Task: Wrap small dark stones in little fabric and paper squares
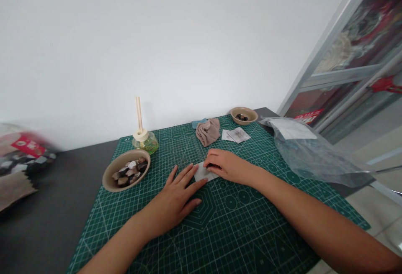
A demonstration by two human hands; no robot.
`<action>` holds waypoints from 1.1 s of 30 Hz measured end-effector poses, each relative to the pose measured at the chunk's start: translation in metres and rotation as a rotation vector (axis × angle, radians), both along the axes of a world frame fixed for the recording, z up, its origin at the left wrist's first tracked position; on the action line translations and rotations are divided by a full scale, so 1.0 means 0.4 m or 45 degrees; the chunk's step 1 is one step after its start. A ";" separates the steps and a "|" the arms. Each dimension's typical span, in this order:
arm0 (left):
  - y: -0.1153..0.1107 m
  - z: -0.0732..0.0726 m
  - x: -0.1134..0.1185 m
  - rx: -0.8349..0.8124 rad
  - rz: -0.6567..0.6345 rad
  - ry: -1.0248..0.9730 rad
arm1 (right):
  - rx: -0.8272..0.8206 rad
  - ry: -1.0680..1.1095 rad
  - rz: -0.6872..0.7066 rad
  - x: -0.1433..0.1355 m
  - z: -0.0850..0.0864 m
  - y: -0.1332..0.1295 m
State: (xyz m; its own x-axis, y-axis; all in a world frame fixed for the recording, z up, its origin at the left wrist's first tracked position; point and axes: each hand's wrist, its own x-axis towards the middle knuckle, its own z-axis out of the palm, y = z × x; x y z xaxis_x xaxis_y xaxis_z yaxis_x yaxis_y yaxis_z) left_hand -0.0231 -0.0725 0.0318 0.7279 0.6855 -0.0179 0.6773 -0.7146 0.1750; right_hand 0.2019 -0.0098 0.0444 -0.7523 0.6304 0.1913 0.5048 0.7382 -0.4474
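Note:
A small whitish-grey sheet (201,173) lies on the green cutting mat (251,232). My left hand (176,198) rests flat with its fingers spread, two fingertips on the sheet's left and lower edges. On top of the sheet, my right hand (230,166) is closed, thumb and fingers curled together. Something dark shows beneath those fingers, but whether it is a small object or shadow I cannot tell. Left of my hands stands a tan bowl (108,175) of dark, brown and white stones. A second tan bowl (251,115) at the back right holds a few dark stones.
Behind my hands lie a crumpled pinkish-beige cloth (207,132), a blue piece (197,122) and two grey-smudged sheets (240,135). A reed diffuser (146,142) stands at the back left. A clear plastic bag (301,157) covers the mat's right edge; another bag (27,152) of stones is far left.

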 end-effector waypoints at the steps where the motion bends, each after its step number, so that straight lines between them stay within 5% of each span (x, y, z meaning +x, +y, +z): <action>1: 0.000 0.000 0.000 0.004 -0.002 0.001 | 0.003 0.000 -0.006 0.001 0.000 0.000; 22: -0.005 -0.024 0.008 0.232 0.064 0.018 | -0.002 -0.016 -0.086 0.008 0.009 -0.007; 33: 0.005 -0.066 -0.001 0.405 0.208 -0.072 | 0.385 -0.400 -0.016 -0.011 0.006 -0.038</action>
State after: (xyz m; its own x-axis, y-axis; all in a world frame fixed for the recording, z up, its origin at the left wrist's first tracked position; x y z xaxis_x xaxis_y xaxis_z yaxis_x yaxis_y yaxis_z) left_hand -0.0233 -0.0703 0.0054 0.6019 0.7577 0.2522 0.7828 -0.6223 0.0016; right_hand 0.1974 -0.0250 0.0469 -0.7963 0.5904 0.1316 0.5915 0.8055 -0.0351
